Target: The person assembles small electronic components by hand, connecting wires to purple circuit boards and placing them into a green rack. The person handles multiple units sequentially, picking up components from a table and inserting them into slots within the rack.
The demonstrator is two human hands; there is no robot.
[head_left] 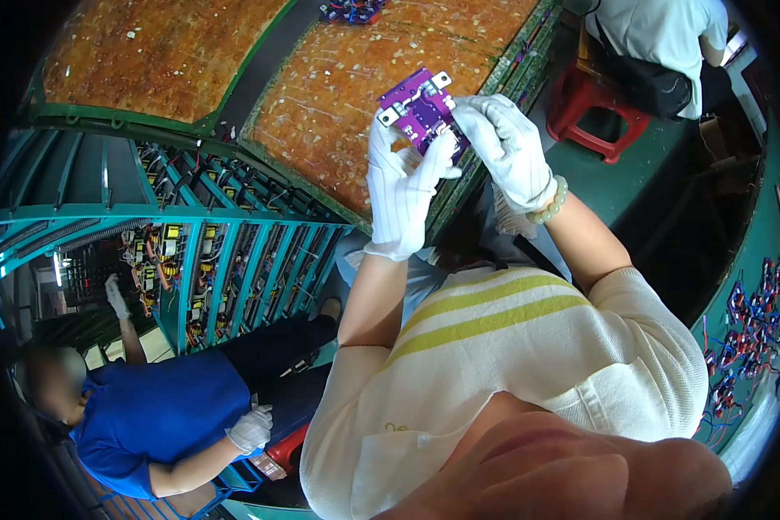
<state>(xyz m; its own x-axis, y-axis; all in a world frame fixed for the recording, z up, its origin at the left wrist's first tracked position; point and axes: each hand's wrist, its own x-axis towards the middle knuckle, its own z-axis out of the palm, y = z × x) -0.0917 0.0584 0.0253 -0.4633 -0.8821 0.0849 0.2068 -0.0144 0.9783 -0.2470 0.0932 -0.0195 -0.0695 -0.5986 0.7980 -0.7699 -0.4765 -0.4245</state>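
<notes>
A purple circuit board (425,111) with two silver metal tabs is held up over the near edge of a brown, scuffed work surface (338,113). White gloves cover both hands. My left hand (403,186) grips the board from below and the left, its thumb lying across the lower face. At the board's right edge, my right hand (504,147) is closed, fingertips pressed together against the edge. Whether a small part sits between those fingertips is hidden by the glove. A beaded bracelet (550,201) circles my right wrist.
A second brown board (147,61) lies left, across a dark gap. Teal racks (234,269) hold rows of circuit boards. A co-worker in blue (165,407) sits left; another person (659,43) is upper right by a red stool (594,113). Wired parts (745,329) lie far right.
</notes>
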